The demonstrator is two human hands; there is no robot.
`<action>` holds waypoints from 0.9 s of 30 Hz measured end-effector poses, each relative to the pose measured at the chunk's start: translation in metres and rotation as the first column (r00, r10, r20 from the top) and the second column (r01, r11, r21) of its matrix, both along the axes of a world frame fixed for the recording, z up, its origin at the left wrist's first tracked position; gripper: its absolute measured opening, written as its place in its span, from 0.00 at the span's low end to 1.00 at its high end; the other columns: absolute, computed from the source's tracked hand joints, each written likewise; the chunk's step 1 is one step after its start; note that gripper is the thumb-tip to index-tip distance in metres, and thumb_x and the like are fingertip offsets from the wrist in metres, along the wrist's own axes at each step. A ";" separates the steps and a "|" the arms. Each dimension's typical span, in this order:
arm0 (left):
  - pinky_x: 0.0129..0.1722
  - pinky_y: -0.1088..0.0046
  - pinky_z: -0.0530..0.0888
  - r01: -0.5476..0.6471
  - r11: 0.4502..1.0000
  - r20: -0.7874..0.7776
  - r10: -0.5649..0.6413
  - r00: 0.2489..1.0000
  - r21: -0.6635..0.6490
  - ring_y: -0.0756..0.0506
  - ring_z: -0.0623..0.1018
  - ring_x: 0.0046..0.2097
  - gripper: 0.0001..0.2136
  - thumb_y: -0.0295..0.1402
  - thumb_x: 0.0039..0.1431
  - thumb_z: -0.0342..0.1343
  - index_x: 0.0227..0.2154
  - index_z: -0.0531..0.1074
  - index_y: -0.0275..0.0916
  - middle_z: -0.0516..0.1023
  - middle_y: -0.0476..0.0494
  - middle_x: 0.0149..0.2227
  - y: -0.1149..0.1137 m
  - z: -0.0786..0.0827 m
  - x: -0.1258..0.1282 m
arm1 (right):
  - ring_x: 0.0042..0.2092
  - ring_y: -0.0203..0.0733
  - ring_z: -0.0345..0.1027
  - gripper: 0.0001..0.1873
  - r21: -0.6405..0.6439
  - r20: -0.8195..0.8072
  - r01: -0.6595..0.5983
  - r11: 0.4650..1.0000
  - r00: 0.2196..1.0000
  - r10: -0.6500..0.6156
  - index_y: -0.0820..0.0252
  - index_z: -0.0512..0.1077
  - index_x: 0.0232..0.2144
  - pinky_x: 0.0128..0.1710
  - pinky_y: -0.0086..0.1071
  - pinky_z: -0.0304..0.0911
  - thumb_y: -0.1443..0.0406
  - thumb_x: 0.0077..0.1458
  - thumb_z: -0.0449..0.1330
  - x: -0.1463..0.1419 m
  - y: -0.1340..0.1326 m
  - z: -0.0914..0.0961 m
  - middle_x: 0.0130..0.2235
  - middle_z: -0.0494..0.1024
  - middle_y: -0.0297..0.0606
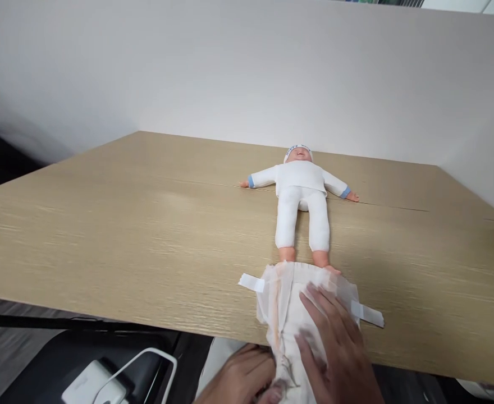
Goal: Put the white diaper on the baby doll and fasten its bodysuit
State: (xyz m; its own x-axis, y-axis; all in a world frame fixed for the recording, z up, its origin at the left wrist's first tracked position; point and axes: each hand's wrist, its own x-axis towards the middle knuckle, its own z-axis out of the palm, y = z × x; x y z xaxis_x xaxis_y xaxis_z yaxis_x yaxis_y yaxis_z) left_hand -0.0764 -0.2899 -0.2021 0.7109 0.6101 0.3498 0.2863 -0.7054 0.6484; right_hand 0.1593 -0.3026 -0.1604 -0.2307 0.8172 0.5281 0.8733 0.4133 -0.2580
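Note:
An unfolded white diaper (300, 280) lies over the table's front edge, its near part hanging toward me. Its two white tape tabs stick out to the left and right. My right hand (335, 336) rests on the diaper's inner surface with fingers spread. At the near left side, my left hand (247, 373) has its fingers curled on the diaper's edge, below the table edge. Beyond the diaper a baby doll (301, 196) lies on its back, arms stretched out, in white clothes with blue cuffs and a white cap. The diaper's far edge overlaps the doll's feet.
The wooden table (124, 235) spreads wide to both sides and meets a pale grey partition (230, 73) at the back. Below at left, a white charger (93, 384) with a white cable sits on a black chair seat (53, 359).

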 end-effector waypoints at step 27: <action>0.69 0.53 0.67 0.353 0.836 -0.626 -0.014 0.780 0.421 0.32 0.63 0.75 0.47 0.20 0.56 0.63 0.77 0.54 0.48 0.55 0.37 0.79 0.225 0.126 0.037 | 0.76 0.53 0.54 0.51 -0.174 0.072 -0.040 0.984 0.996 0.053 0.53 0.42 0.80 0.75 0.60 0.56 0.76 0.58 0.50 -0.012 0.015 -0.012 0.77 0.60 0.40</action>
